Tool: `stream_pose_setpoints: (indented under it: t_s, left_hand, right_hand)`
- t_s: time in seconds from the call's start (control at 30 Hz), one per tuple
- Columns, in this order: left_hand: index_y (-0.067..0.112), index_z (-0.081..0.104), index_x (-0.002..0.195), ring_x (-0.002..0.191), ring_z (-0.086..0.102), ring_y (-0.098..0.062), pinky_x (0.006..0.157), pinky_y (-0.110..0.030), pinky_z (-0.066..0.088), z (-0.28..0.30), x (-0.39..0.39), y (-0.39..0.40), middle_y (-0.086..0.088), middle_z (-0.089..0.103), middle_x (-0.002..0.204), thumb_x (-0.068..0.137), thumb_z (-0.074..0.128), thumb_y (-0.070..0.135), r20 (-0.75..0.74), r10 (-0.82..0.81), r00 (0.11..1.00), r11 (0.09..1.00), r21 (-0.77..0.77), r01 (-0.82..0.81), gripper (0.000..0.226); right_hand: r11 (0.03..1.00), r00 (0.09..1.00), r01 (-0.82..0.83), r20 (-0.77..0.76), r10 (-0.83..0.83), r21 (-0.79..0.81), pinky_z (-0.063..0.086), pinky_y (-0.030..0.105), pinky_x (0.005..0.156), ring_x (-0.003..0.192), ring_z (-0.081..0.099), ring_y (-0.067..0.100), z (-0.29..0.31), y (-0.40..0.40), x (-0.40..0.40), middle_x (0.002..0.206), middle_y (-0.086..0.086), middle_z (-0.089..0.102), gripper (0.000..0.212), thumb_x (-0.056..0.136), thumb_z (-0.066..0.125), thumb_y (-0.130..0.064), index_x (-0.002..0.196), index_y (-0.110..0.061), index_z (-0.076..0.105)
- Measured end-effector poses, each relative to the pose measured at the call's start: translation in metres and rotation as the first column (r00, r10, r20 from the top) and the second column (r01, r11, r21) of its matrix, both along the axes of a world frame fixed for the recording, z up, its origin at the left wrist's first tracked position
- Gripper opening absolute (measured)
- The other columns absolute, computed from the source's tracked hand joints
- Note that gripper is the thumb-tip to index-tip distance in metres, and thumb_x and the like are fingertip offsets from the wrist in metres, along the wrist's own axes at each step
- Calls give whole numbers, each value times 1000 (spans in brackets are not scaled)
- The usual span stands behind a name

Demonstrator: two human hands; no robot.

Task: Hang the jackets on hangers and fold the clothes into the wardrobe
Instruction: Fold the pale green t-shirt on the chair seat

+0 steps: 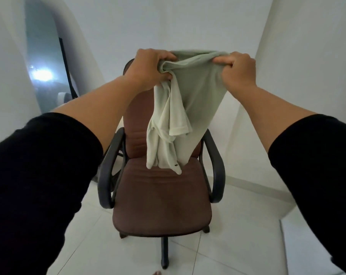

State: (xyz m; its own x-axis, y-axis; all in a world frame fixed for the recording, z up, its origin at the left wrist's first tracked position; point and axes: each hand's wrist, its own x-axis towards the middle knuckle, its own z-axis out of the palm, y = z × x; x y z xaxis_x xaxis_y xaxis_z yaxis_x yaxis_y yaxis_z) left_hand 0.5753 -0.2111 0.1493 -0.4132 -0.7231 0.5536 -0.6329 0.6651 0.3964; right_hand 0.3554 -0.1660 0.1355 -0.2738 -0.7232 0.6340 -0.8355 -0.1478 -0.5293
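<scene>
Left hand (150,69): closed tight on one top corner of the green shirt (196,100), with extra cloth bunched up in the fist.
Right hand (237,70): closed tight on the other top corner, pinching the edge between thumb and fingers.
Hands together or apart: apart, with the top edge of the shirt pulled across between them.
Where the shirt is: up in the air in front of the back of the brown chair (160,197). Its lowest tip hangs down to about the back edge of the seat. I cannot tell if it touches.
How the shirt hangs: not flat. The left side is twisted and crumpled, and a sleeve dangles there.
What could go wrong: the fold may come out lumpy, because the left side is still bunched. I think it needs a shake first.
Another thing that could go wrong: the shirt could slip from the right hand, because only a small bit of the edge is held there.
Another: the hanging tip could drag on the seat and twist more.
Wardrobe and hangers: not in sight, so I cannot say what is in them.
Chair seat: nothing lies on it.
</scene>
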Motion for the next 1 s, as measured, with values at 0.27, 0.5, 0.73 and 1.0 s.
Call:
stream_pose_setpoints:
  t_s: [0.27, 0.5, 0.73, 1.0]
  left_hand:
    - [18, 62, 122, 102, 61, -14, 98, -24, 44, 2, -3, 12, 0, 63, 123, 74, 78, 14, 37, 58, 998, 998, 36, -60, 51]
    - [15, 63, 120, 56, 59, -7, 54, -11, 52, -80, -16, -52, -4, 63, 119, 77, 74, 5, 42, 29, 999, 970, 241, -39, 46]
    - [19, 58, 128, 110, 61, -22, 99, -26, 41, -186, -34, -175, -2, 62, 126, 84, 67, 12, 209, 33, 977, 943, 319, -100, 46]
    - [23, 47, 137, 118, 54, -29, 104, -29, 38, -322, -26, -243, -8, 58, 130, 88, 46, 0, 299, 50, 953, 846, 495, -200, 55]
  right_hand:
    - [998, 999, -41, 22, 40, 40, 32, 11, 86, 113, 54, 22, 2, 13, -2, 121, 4, 63, 52, 84, 33, 4, 115, -20, 68]
    - [975, 996, -90, 2, 92, 205, 36, 20, 90, 111, 54, 26, -74, -45, -15, 119, 8, 62, 52, 84, 34, 4, 115, -20, 68]
    - [913, 994, -109, 14, 113, 394, 35, 19, 87, 109, 54, 26, -173, -165, -33, 118, 8, 62, 51, 84, 37, 4, 119, -19, 65]
    - [826, 973, -194, 0, 229, 529, 40, 46, 102, 123, 46, 35, -312, -220, -31, 140, 5, 51, 52, 84, 40, 5, 128, -17, 58]
